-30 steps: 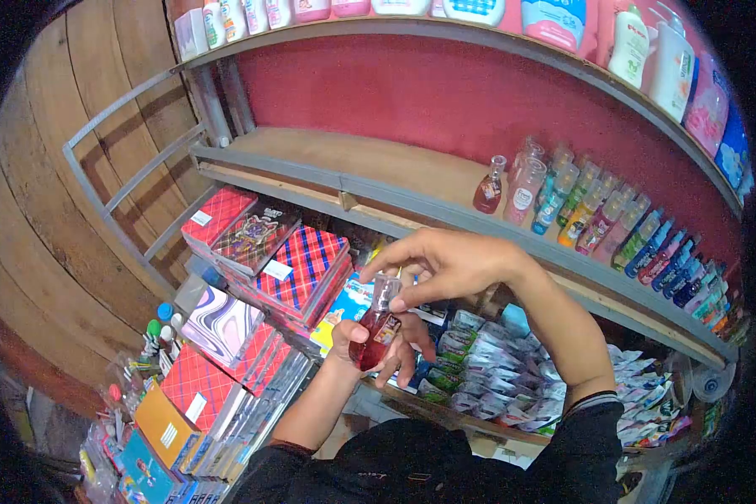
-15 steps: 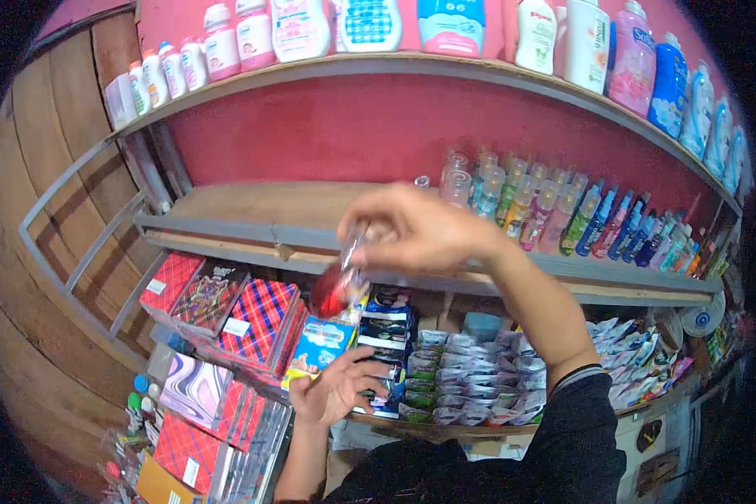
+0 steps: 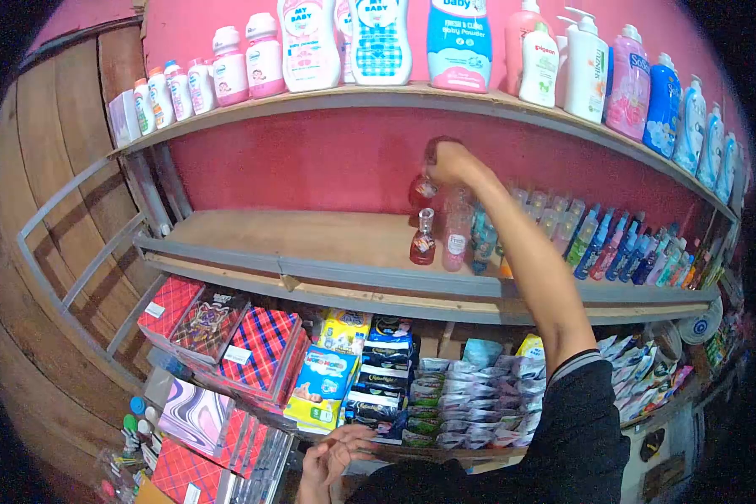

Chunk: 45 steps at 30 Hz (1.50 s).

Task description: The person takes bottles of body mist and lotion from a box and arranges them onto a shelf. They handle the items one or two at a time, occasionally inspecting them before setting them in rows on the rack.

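Observation:
My right hand reaches over the middle shelf, closed around the top of a small red bottle with a clear cap. That bottle hangs just above and behind a similar red bottle, which stands upright on the shelf. To its right is a pink spray bottle, partly under my wrist. Low in the view, my left hand holds nothing and its fingers are apart. It hovers below a blue and yellow diaper pack.
Several coloured spray bottles line the right of the middle shelf. Baby powder and lotion bottles stand on the upper shelf. Below are plaid notebooks, dark packs and rows of sachets.
My right hand has carried the red bottle up and to the right, over the shelf. My left hand has dropped lower. The view has tilted upward slightly.

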{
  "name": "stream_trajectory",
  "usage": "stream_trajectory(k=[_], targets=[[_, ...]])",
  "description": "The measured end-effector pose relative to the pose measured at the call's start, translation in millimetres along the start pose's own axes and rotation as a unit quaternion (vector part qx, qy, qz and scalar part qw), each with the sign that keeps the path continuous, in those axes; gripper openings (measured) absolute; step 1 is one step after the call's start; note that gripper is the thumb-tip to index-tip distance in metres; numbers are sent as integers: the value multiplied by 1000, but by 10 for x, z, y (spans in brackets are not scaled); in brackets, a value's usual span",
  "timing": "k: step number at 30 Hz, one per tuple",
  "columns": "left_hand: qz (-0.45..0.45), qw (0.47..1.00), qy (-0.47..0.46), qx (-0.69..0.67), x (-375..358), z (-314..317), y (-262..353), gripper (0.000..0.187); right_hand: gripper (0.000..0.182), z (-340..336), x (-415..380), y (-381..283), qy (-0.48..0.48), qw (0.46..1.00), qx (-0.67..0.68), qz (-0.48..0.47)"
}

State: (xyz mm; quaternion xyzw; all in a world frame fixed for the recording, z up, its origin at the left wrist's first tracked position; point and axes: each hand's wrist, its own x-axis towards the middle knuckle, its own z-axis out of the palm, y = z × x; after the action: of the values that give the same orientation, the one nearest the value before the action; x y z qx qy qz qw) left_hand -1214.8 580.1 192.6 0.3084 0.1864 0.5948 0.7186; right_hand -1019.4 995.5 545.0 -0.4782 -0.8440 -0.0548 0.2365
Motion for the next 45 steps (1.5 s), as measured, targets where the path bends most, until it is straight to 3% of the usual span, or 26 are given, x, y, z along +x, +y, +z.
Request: stream_trajectory(k=[7,11,23,26,29,32,35,38,41,45], targets=[[-15,1000,-11,12,74,-47,-34,80,28,344,73,3,-70,993,-94,-20],[-19,999,-31,19,147,-58,-67,79,27,343,75,-135,-181,972,-151,-4],[-30,999,-35,28,138,-89,-85,79,25,686,273,-11,-198,966,-161,-29],[-31,998,-34,38,129,-1,-17,79,25,546,159,-111,-203,967,-152,10],[-33,998,-38,36,118,-10,-29,81,26,1399,873,461,-205,956,-207,-45],[-33,998,-36,36,105,-44,-59,82,26,626,250,-51,-228,956,-183,13],[-38,998,-45,30,109,-24,-61,84,28,584,184,-73,-195,963,-188,3],[-45,997,-48,27,110,-66,-97,85,27,1317,777,402,-190,958,-213,-1],[-45,998,-45,25,101,-66,-103,85,29,553,170,-77,-202,961,-187,-3],[-40,998,-54,19,112,-28,-92,84,30,608,209,-37,-204,955,-213,-9]])
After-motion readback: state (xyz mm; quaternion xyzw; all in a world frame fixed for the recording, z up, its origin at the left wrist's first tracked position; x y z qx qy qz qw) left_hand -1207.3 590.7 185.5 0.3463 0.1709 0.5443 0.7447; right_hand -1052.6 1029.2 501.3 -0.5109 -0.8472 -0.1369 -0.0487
